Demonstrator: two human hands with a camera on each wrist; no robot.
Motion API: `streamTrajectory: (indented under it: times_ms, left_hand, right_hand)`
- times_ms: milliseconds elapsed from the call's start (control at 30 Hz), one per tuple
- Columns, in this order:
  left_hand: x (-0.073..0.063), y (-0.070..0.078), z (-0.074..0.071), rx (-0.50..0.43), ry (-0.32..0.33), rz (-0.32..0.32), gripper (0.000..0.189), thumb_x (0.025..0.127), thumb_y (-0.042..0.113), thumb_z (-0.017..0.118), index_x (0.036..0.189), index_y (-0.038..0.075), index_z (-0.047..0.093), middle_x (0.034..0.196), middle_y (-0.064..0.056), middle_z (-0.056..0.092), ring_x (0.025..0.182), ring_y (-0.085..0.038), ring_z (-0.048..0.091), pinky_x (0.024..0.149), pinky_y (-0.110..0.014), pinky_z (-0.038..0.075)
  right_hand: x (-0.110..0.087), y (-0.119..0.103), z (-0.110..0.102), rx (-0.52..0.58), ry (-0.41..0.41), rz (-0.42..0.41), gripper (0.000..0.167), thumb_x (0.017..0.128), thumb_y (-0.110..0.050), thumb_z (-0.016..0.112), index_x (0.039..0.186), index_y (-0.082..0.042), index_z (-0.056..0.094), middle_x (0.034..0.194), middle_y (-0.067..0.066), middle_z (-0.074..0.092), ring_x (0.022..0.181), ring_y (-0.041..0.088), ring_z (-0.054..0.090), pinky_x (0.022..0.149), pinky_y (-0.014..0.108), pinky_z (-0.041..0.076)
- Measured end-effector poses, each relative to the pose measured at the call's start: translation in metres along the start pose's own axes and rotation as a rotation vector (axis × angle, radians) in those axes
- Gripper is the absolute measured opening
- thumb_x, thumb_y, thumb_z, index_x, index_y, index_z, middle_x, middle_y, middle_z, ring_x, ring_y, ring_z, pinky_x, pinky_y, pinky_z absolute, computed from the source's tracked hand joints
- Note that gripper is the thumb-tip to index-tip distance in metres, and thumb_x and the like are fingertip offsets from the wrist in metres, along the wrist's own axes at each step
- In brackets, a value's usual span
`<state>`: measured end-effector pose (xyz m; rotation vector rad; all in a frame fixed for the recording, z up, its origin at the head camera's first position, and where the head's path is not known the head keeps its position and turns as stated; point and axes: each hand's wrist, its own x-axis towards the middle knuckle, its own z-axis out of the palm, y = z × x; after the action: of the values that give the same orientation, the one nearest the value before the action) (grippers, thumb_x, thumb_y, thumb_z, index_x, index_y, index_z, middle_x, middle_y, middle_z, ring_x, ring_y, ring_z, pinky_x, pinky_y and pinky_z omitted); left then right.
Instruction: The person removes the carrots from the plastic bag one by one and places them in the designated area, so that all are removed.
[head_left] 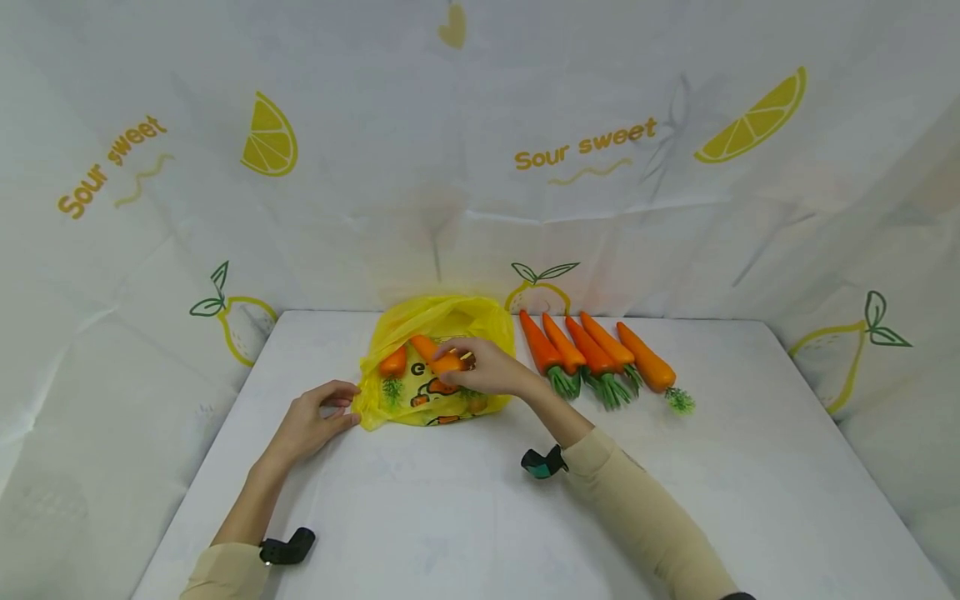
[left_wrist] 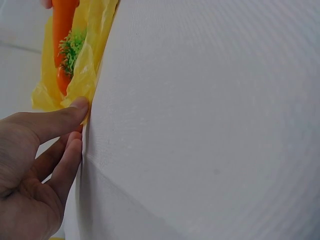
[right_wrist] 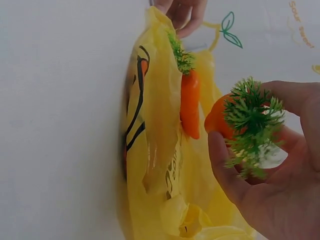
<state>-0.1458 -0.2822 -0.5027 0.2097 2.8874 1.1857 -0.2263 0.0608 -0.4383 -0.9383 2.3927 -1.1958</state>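
Note:
A yellow plastic bag [head_left: 480,315] with printed cartoon figures lies on the table, its mouth toward the person. At its left front corner my left hand [head_left: 311,421] pinches the bag's edge between thumb and fingers, as the left wrist view shows. My right hand [head_left: 489,367] grips an orange carrot [head_left: 426,348] near its leafy end, over the bag's opening. The green leaves [right_wrist: 252,122] of this carrot point back toward the wrist in the right wrist view. Another carrot [right_wrist: 190,102] lies inside the bag on the left, partly covered by the plastic.
To the right of the bag, several carrots [head_left: 536,342] lie side by side with their green tops toward the person. The rightmost carrot [head_left: 647,358] has a feathery leaf tuft. A white cloth [head_left: 420,525] covers the table, and a lemon-print curtain [head_left: 375,167] hangs behind.

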Motion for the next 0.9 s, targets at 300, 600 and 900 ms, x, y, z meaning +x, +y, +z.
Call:
streamTrajectory:
  times_ms: [300, 600, 900]
  left_hand:
    - [0.000, 0.000, -0.001, 0.005, 0.006, 0.007, 0.041, 0.096, 0.017, 0.084, 0.134, 0.007, 0.071, 0.128, -0.017, 0.077, 0.120, -0.037, 0.075, 0.098, -0.038, 0.064]
    - [0.002, -0.001, 0.000, -0.014, 0.011, 0.021, 0.040, 0.096, 0.017, 0.084, 0.133, 0.008, 0.072, 0.127, -0.017, 0.077, 0.118, -0.037, 0.075, 0.094, -0.024, 0.062]
    - [0.001, -0.001, -0.001, -0.024, 0.003, 0.018, 0.041, 0.096, 0.019, 0.085, 0.133, 0.007, 0.072, 0.128, -0.017, 0.077, 0.119, -0.036, 0.075, 0.098, -0.041, 0.064]
  right_hand:
    - [-0.020, -0.007, -0.011, -0.002, -0.062, -0.052, 0.032, 0.103, -0.021, 0.071, 0.133, -0.011, 0.071, 0.136, 0.010, 0.073, 0.110, 0.025, 0.066, 0.097, 0.038, 0.060]
    - [-0.048, -0.018, -0.018, 0.009, -0.060, -0.087, 0.032, 0.103, -0.024, 0.075, 0.133, -0.015, 0.072, 0.137, 0.005, 0.072, 0.116, 0.023, 0.070, 0.099, 0.039, 0.064]
    - [-0.077, -0.018, -0.024, -0.015, 0.043, -0.084, 0.035, 0.102, -0.023, 0.077, 0.135, -0.014, 0.071, 0.135, 0.006, 0.073, 0.112, 0.026, 0.067, 0.097, 0.035, 0.063]
